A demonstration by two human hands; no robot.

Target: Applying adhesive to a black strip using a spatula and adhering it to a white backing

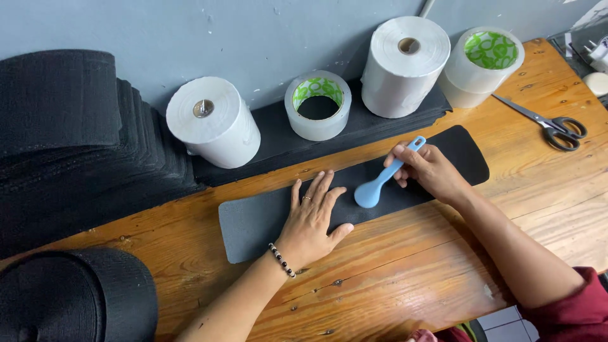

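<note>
Right fingers (pixel 405 159) clamped the light-blue plastic spoon (pixel 380 180); left hand (pixel 311 218), fingers spread, pinned the long black rounded sheet (pixel 253 218), which might wrinkle if pressed unevenly.

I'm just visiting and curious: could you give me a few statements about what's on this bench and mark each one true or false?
1. The right hand holds a blue spoon. True.
2. The left hand lies flat on the long black strip. True.
3. The scissors are in the left hand. False: they lie on the wooden table, far right.
4. The spoon's bowl is lifted high above the strip. False: it rests on it.
5. Four white rolls stand by the wall. True.
</note>
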